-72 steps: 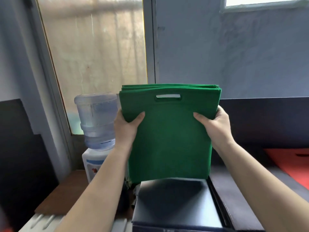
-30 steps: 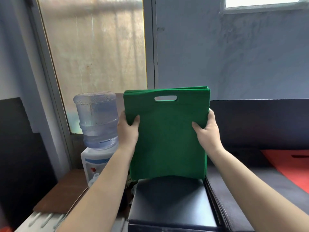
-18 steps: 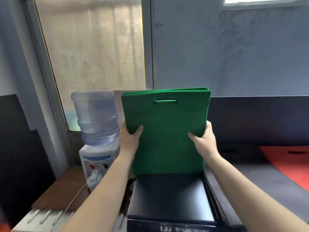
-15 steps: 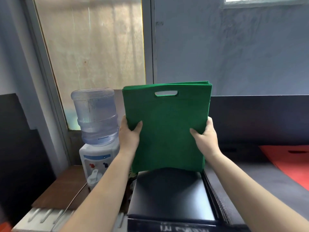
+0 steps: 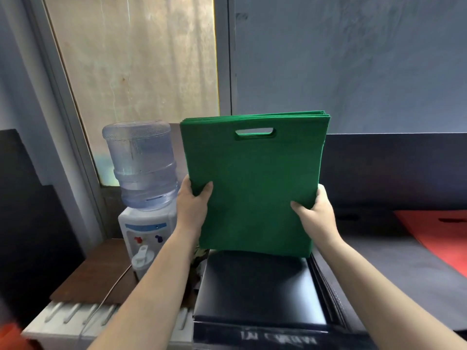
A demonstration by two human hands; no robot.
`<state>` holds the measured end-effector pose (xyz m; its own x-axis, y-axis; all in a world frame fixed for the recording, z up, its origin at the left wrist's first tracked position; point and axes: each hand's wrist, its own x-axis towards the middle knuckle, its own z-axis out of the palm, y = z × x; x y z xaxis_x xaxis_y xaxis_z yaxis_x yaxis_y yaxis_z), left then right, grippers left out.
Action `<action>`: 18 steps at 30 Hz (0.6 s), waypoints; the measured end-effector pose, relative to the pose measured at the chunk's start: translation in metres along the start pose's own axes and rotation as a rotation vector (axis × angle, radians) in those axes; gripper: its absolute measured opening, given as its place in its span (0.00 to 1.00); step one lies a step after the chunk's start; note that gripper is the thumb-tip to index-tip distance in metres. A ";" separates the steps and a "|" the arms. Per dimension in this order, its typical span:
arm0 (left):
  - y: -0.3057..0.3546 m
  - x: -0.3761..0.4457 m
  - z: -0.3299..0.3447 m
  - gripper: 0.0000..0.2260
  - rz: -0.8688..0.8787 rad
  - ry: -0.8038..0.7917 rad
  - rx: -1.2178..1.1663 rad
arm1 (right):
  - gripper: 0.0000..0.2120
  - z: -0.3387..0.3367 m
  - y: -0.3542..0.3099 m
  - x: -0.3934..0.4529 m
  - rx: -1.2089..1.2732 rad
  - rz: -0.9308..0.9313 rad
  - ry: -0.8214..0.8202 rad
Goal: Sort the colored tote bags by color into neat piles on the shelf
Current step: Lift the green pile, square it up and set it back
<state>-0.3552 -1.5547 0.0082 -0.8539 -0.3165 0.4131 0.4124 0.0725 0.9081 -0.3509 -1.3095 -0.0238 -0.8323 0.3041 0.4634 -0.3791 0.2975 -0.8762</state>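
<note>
Two hands held the green tote bags (image 5: 255,188) upright above the black pile (image 5: 257,286): left hand (image 5: 193,205) and right hand (image 5: 314,213) pinched opposite side edges. Soft, light, floppy fabric probably needed this two-sided grip.

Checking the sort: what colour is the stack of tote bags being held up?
Green; the stack of tote bags shows plainly in the head view.

1. A dark shelf surface (image 5: 394,263) runs below and to the right of the hands.
2. A black pile (image 5: 257,286) lies on it directly beneath the hands.
3. A red tote bag (image 5: 439,236) lies flat far right of the right hand.
</note>
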 end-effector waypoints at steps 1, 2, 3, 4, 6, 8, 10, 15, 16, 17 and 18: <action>-0.004 -0.001 0.000 0.09 -0.013 -0.004 0.016 | 0.18 -0.001 0.002 -0.002 -0.007 0.013 -0.018; -0.009 -0.002 0.000 0.09 -0.028 -0.011 0.039 | 0.19 -0.002 0.005 -0.005 -0.010 0.036 -0.039; -0.015 -0.005 0.000 0.10 -0.047 -0.020 0.055 | 0.20 -0.002 0.008 -0.007 -0.008 0.060 -0.055; -0.020 -0.009 0.001 0.11 -0.065 -0.028 0.053 | 0.22 -0.003 0.010 -0.009 -0.004 0.073 -0.062; -0.028 -0.017 0.003 0.12 -0.065 -0.019 0.038 | 0.23 -0.002 0.013 -0.012 0.005 0.073 -0.055; -0.027 -0.019 0.004 0.12 -0.022 0.017 0.043 | 0.22 -0.001 0.011 -0.013 0.019 0.056 -0.033; -0.022 -0.017 0.004 0.12 0.021 0.036 0.035 | 0.20 0.000 0.009 -0.013 0.029 0.022 -0.015; -0.020 -0.009 0.002 0.09 0.050 0.052 0.106 | 0.22 0.000 0.004 -0.011 0.035 0.007 -0.021; -0.023 -0.010 0.002 0.09 0.029 0.047 0.098 | 0.23 0.000 0.005 -0.011 0.037 0.028 -0.041; -0.027 -0.013 0.002 0.09 0.007 0.039 0.088 | 0.24 0.000 0.006 -0.012 0.044 0.053 -0.056; -0.031 -0.016 0.003 0.10 -0.014 0.032 0.079 | 0.24 0.000 0.008 -0.013 0.052 0.073 -0.062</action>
<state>-0.3551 -1.5491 -0.0265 -0.8480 -0.3483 0.3994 0.3732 0.1423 0.9167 -0.3427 -1.3109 -0.0370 -0.8812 0.2665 0.3904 -0.3356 0.2288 -0.9138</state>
